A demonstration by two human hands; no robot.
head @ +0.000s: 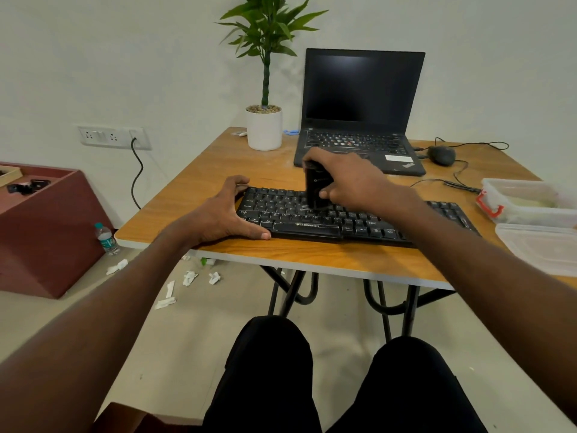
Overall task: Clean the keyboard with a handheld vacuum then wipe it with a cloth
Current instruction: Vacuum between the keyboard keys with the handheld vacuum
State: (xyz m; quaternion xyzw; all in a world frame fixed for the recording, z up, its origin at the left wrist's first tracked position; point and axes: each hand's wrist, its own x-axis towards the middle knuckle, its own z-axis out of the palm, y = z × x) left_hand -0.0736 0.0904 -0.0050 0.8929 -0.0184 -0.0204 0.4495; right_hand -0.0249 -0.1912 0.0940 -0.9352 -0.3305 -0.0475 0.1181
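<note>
Vacuuming is underway, by my reading; step 1 of 2, and wiping hasn't started.

The right hand (346,176) is curled round a small black upright handheld vacuum (314,189), thumb on the near side, fingers wrapped over the top and far side. The vacuum stands roughly vertical w/ its lower end down on the keys near the middle of the letter rows; whether the nozzle truly touches the keys or sits just above is hard to tell, since it's a bit blurred.

The black full-size plastic keyboard (312,228) lies across the near part of the wooden-topped folding table (193,189), close to the front edge. The left hand (223,214) braces its left end: fingers spread and mostly straight, thumb along the front edge, fingertips at the back corner, so it's pressing, not gripping.

How much of the keyboard is already covered can't be judged; no visible dust difference btwn sections. The right part, incl. the numpad end, is partly hidden by the right forearm.

No cloth is clearly in view. A clear plastic box w/ red latch (527,201) at the right edge holds something pale, maybe a cloth, but can't confirm. Its flat clear lid (543,248) lies just in front of it.

Left to do, I'd judge: finish vacuum passes, put the vacuum down, find the cloth, wipe.
</note>
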